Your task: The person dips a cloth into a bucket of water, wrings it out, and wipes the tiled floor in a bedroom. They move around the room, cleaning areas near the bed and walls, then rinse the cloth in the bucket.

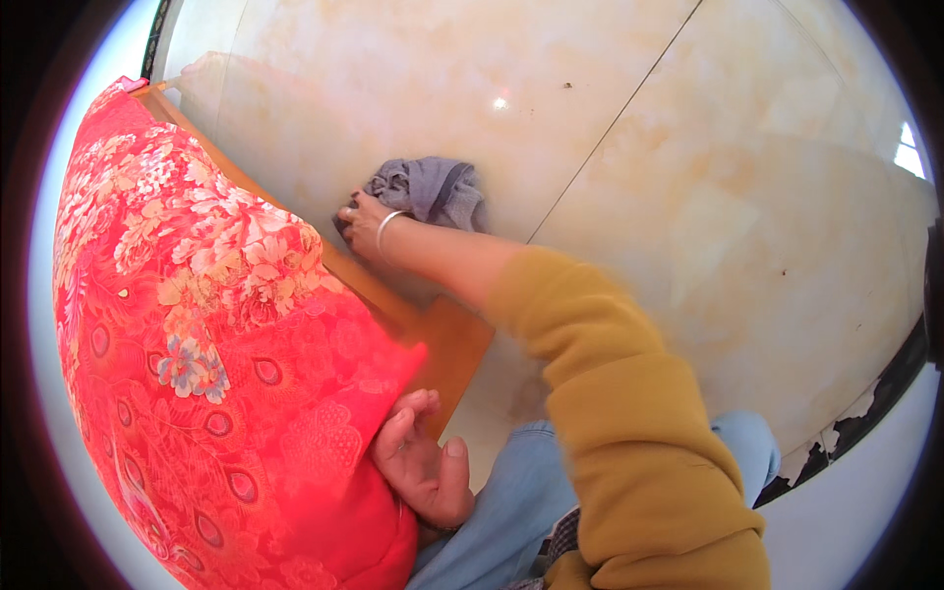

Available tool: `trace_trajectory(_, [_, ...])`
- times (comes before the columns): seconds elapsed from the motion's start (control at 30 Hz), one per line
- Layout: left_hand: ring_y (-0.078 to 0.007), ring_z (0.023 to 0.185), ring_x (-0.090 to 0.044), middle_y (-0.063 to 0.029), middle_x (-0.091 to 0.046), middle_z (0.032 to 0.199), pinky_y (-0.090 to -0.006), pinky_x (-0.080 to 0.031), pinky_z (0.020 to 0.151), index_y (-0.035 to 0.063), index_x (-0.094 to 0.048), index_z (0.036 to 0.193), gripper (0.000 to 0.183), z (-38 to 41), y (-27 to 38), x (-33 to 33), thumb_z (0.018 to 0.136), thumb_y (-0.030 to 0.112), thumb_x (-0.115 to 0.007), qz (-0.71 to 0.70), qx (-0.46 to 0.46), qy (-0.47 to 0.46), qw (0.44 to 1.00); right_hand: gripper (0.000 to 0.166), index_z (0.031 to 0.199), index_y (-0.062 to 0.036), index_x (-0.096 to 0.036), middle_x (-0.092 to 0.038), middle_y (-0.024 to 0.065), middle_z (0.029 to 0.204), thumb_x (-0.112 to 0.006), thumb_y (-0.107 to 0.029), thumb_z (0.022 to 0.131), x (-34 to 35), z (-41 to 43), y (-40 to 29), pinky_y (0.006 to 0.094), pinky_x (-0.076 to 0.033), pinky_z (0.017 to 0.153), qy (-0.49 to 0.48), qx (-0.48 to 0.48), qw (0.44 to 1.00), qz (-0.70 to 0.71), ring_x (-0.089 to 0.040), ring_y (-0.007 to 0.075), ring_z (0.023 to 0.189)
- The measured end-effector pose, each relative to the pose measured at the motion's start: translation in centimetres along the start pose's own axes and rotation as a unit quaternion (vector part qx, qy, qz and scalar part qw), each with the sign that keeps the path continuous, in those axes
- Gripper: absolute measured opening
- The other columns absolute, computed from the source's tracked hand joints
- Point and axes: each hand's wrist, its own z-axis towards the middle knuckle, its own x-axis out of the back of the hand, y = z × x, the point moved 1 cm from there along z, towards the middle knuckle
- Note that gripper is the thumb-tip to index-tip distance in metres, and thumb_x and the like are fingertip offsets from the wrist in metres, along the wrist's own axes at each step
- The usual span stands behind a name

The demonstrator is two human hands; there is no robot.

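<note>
My right hand [366, 223] reaches down to the tiled floor and grips the left end of a crumpled grey cloth [435, 193]. A dark stripe runs across the cloth, which lies bunched on the tiles beside the wooden bed frame [372, 287]. There is a silver-coloured bangle [385, 232] on my right wrist. Lower down, my left hand [424, 464] is turned partly palm up with its thumb apart and nothing in it. It rests against the edge of a red floral bedspread [295, 413], near the wooden corner of the bed.
Glossy cream floor tiles [723, 184] stretch ahead and to the right, with small dark specks on them. A dark, chipped skirting board [848, 431] runs along the white wall at lower right. My bent knees in light blue jeans [509, 479] are close below.
</note>
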Motion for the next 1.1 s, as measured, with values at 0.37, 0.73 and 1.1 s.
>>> trace_trajectory(0.37, [-0.0284, 0.120, -0.045, -0.0196, -0.042, 0.134, -0.0399, -0.036, 0.100, -0.0035, -0.029, 0.134, 0.061, -0.1, 0.3, 0.0, 0.077, -0.005, -0.049, 0.012, 0.006, 0.018, 1.000, 0.020, 0.085, -0.0246, -0.074, -0.068, -0.0114, 0.093, -0.055, -0.029, 0.082, -2.6, -1.2, -2.9, 0.0544, -0.019, 0.105, 0.110, 0.064, 0.992, 0.007, -0.048, 0.0181, 0.116])
trace_trajectory(0.73, [-0.0301, 0.122, -0.042, -0.0218, -0.040, 0.135, -0.0428, -0.032, 0.104, -0.0031, -0.030, 0.134, 0.059, -0.3, 0.3, 0.4, 0.078, -0.006, -0.048, 0.008, 0.008, 0.029, 1.000, 0.018, 0.079, -0.0198, -0.074, -0.067, -0.0081, 0.092, -0.057, -0.026, 0.079, 3.8, -18.5, -0.4, 0.0403, -0.036, 0.094, 0.083, 0.009, 0.996, 0.039, -0.052, 0.0180, 0.107])
trace_trajectory(1.1, [-0.0255, 0.120, -0.045, -0.0173, -0.042, 0.136, -0.0383, -0.035, 0.100, -0.0026, -0.031, 0.135, 0.058, 0.5, 0.6, -0.5, 0.079, -0.005, -0.048, 0.005, 0.006, 0.028, 1.000, 0.018, 0.082, -0.0212, -0.074, -0.062, -0.0073, 0.100, -0.056, -0.026, 0.081, 1.4, -14.9, -5.1, 0.0372, -0.036, 0.085, 0.076, -0.094, 0.991, 0.061, -0.047, 0.0207, 0.108])
